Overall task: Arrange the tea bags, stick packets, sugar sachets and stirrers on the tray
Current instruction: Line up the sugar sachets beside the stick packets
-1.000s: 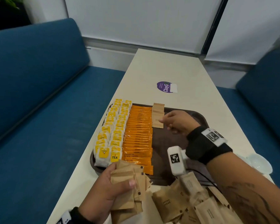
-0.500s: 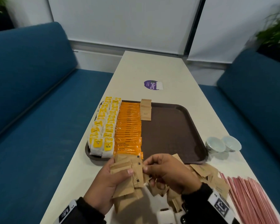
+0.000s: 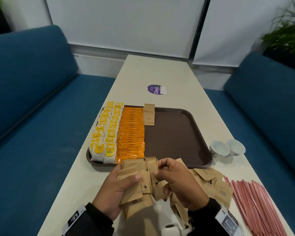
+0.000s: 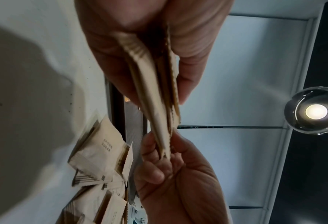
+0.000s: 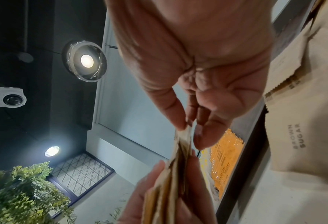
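A long cream table (image 3: 169, 74) runs away from the viewer between two blue sofas (image 3: 29, 92), with white blinds on the far wall and a leafy plant (image 3: 286, 36) at the right. A purple sticker (image 3: 156, 89) lies beyond the brown tray (image 3: 175, 133).

Compared with half a second ago, both hands are in much the same place at the near edge of the tray; the right hand's fingertips have closed on the top of the bundle.

The left hand (image 3: 116, 189) grips a fanned stack of brown sugar sachets (image 3: 136, 181), thumb across the front. The right hand (image 3: 175, 181) pinches the upper edge of one sachet in that stack between thumb and fingertips.

On the tray, two columns of tea bags (image 3: 106, 132) run along its left edge, from near to far. Beside them lies a column of orange stick packets (image 3: 131, 132), each with its long axis across the tray. A short row of placed sachets (image 3: 149, 114) begins at the far edge. Loose sachets (image 3: 211, 183) lie heaped on the table under the right hand. Pink stirrers (image 3: 255, 206) lie at the right with their long axes running near to far, and two white cups (image 3: 226, 148) stand just beside the tray.
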Available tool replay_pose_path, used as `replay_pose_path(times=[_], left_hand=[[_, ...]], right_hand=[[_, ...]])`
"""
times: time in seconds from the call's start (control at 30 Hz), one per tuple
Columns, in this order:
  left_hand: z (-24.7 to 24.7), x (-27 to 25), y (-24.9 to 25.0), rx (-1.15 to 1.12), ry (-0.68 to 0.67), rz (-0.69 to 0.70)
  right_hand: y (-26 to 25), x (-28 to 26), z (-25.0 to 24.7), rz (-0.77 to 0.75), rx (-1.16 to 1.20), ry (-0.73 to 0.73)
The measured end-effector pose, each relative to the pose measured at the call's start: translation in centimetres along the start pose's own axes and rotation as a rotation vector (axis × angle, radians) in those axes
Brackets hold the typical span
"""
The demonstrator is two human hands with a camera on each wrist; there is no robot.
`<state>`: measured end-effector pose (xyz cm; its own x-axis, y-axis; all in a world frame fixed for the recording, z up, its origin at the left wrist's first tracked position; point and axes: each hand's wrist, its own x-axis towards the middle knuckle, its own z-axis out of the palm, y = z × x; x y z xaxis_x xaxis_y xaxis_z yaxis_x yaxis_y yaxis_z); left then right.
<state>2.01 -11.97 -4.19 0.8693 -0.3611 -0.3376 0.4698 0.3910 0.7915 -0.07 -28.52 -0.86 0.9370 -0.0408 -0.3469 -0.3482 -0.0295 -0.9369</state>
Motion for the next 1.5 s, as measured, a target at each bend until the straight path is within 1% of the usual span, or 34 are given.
replay_pose_path(times=[0.1, 0.2, 0.47, 0.7, 0.9, 1.07, 1.13, 1.23, 1.37, 1.43, 1.5], left_hand=[[0.1, 0.1, 0.0, 0.035, -0.005, 0.009], [0.1, 0.2, 0.1, 0.048, -0.004, 0.017], [-0.8, 0.7, 0.2, 0.031, -0.004, -0.001], [-2.3, 1.5, 1.0, 0.003, 0.043, 0.012], [-3.2, 2.4, 1.4, -0.021, 0.059, 0.016], [-3.6, 3.1, 1.8, -0.017, 0.056, 0.029], [-3.7, 3.3, 1.8, -0.014, 0.061, 0.027], [-3.7, 3.6, 1.7, -0.012, 0.095, 0.033], [-3.7, 4.0, 1.7, -0.002, 0.152, 0.065], [-3.6, 4.0, 1.9, 0.003, 0.158, 0.076], [-3.5, 4.0, 1.9, 0.010, 0.155, 0.075]], right_hand=[[-0.1, 0.0, -0.2, -0.010, 0.001, -0.011], [0.0, 0.1, -0.5, -0.018, 0.005, 0.015], [-0.1, 0.8, -0.2, -0.061, 0.066, 0.031], [-0.9, 2.0, -1.0, -0.090, 0.127, 0.123], [-1.3, 3.7, -2.4, -0.007, 0.153, 0.155], [-1.7, 4.7, -2.0, 0.022, 0.207, 0.158], [-1.9, 4.7, -1.5, -0.003, 0.198, 0.168], [-2.3, 4.2, -0.2, -0.084, 0.184, 0.185], [-2.5, 3.6, 1.4, -0.174, 0.174, 0.161], [-2.5, 3.7, 1.6, -0.187, 0.116, 0.143], [-2.3, 3.8, 1.6, -0.170, 0.034, 0.097]])
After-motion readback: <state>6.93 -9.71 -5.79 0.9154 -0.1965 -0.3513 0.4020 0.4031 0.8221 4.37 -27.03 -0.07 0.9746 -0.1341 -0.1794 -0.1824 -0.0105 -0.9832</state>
